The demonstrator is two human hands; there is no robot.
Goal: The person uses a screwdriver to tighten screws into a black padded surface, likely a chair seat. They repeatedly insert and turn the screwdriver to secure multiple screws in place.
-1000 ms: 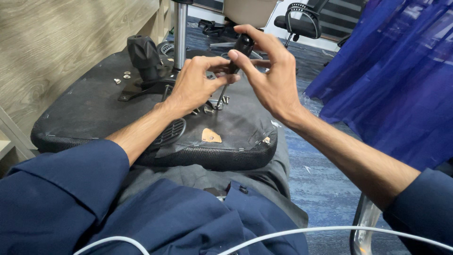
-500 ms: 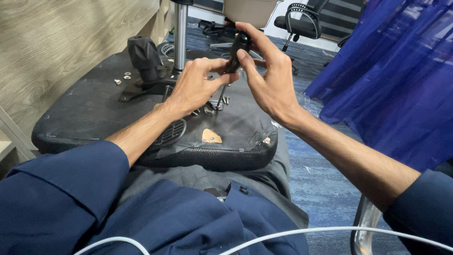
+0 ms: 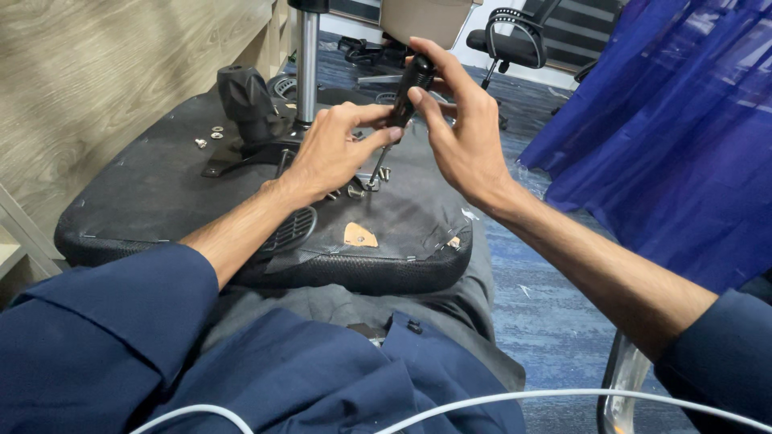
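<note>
An upturned black office-chair seat (image 3: 161,201) lies across my lap, its underside facing up. My right hand (image 3: 458,133) grips the black handle of a screwdriver (image 3: 406,84), whose metal shaft slants down to a screw on the seat's mounting plate. My left hand (image 3: 334,149) steadies the lower handle and shaft with its fingertips. Several loose screws (image 3: 354,191) lie on the seat just below the tip.
The chair's chrome gas column (image 3: 306,64) rises from a black mechanism with a lever (image 3: 245,100). Washers and a screw (image 3: 207,135) lie at the seat's left. A wooden panel (image 3: 96,72) stands left, blue cloth (image 3: 675,137) right, other chairs (image 3: 515,40) behind.
Both hands and the screwdriver stay on the same screw; my right hand's fingers have shifted slightly round the handle, as in turning it.
</note>
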